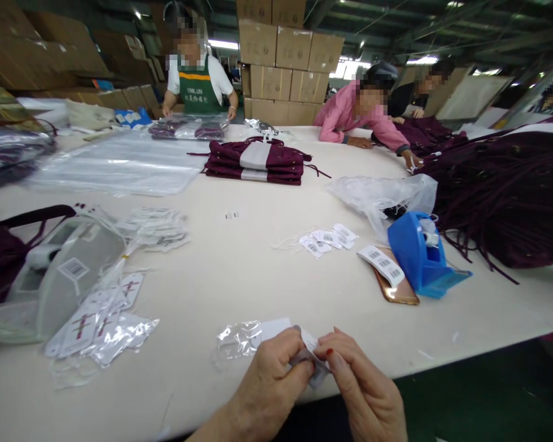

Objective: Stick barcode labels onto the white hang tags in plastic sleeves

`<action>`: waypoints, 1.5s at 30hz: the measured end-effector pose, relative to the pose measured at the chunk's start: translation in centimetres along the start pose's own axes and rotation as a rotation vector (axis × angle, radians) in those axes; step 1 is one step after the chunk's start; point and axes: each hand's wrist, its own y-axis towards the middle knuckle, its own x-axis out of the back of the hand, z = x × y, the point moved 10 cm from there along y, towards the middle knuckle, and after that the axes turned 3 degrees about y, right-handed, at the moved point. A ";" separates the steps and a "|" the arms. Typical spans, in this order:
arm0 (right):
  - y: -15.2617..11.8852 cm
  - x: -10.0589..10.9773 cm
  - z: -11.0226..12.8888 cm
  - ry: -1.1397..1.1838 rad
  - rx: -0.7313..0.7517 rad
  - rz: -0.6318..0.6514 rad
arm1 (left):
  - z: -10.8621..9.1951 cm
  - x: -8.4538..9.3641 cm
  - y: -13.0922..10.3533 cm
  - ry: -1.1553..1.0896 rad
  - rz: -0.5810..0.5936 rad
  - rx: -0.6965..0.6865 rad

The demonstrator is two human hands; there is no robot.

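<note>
Left side of the table [203,282]: grey tape dispenser [85,258], with hang tags [85,325] heaped alongside, strings gathered, probably to limit tangling. Near edge, centre: clear sleeve [237,341] lying flat just beside the left hand [274,377], presumably for short reach. Between both hands, above the edge: small pale piece [310,345], pinched by left thumb and bent forefinger. Beyond: barcode tags [327,239], fanned, apparently for easy separation. At right hand [362,383]: thumb and fingertips closed on the piece's opposite side, likely for steadying; exact contact partly hidden. Farther right: label strip [381,265] across phone [399,293], beside blue tape dispenser [410,252], seemingly for ready access.
</note>
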 end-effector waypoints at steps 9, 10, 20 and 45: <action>-1.3 0.0 -4.8 0.512 -0.442 -0.148 | -3.0 0.7 -1.1 -0.035 -0.129 -0.361; -1.2 -0.3 -4.8 0.549 -0.450 -0.120 | -3.0 0.5 -1.5 -0.003 -0.134 -0.398; 0.3 -2.2 -1.8 0.362 -0.496 0.570 | 0.4 2.5 -0.9 -0.059 -0.037 -0.031; 0.7 -3.8 -3.4 0.265 -0.488 0.785 | 3.8 -4.7 -2.9 -0.575 0.422 0.488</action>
